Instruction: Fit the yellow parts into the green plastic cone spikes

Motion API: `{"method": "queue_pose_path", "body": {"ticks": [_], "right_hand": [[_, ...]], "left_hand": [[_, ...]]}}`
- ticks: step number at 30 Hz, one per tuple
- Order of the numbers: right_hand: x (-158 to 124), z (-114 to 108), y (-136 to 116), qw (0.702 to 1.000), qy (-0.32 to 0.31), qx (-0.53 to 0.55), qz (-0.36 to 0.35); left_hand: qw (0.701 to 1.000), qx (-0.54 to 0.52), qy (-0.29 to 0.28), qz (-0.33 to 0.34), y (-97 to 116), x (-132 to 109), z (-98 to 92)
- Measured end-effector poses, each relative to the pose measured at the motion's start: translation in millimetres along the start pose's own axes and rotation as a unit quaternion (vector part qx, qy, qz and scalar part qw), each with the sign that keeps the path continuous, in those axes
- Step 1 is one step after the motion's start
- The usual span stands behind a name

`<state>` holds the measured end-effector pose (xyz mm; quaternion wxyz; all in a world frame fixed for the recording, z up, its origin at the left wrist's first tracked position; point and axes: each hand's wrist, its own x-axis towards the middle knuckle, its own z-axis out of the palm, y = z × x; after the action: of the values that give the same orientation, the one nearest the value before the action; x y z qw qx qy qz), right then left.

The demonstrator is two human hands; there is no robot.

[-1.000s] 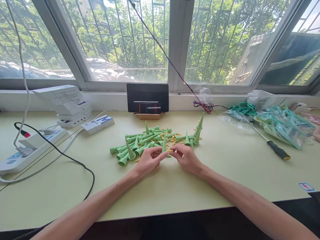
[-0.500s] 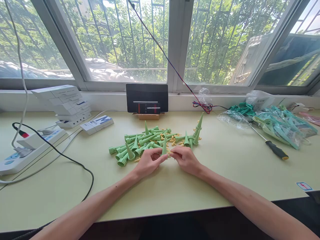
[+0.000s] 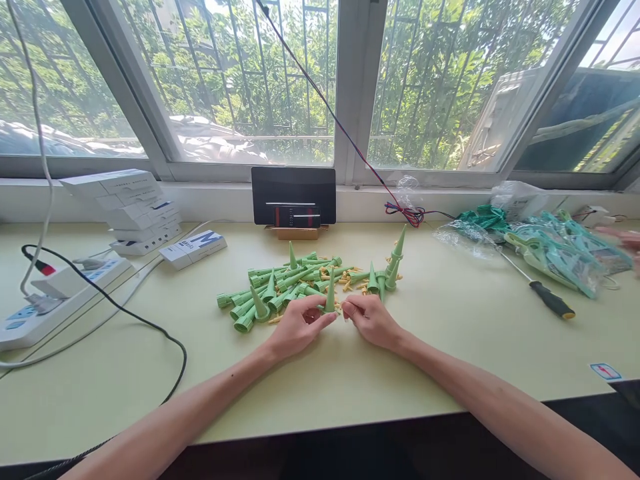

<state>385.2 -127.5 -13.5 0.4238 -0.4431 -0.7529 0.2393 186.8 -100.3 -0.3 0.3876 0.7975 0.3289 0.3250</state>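
My left hand [image 3: 295,327] pinches a green cone [image 3: 330,295] standing upright, tip up. Just right of it, my right hand [image 3: 373,321] is curled closed, and I cannot tell what it holds.

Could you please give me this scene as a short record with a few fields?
left hand: pinches one green cone upright, tip up
right hand: just right of that cone, fingers curled; any hold too small to tell
behind the hands: pile of green cones with yellow bits on the table
right side: screwdriver, lying flat
left side: power strip
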Motion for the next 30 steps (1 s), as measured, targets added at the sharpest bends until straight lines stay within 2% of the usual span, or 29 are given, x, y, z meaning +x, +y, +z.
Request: {"method": "queue_pose_path", "body": {"ticks": [11,21,30], "right_hand": [[-0.1,1.8,-2.3,0.998,-0.021,0.042,0.044],[0.1,0.6,-4.0,0.997,0.023,0.071,0.034],[-0.1,-0.7,-0.4,0.999,0.029,0.031,-0.001]], "left_hand": [[1.0,0.014,0.012,0.003,1.7,-0.3,1.2],[0.994,-0.079,-0.006,-0.078,8.3,0.2,-2.6],[1.0,0.002,0.017,-0.019,1.8,0.0,0.3]]}}
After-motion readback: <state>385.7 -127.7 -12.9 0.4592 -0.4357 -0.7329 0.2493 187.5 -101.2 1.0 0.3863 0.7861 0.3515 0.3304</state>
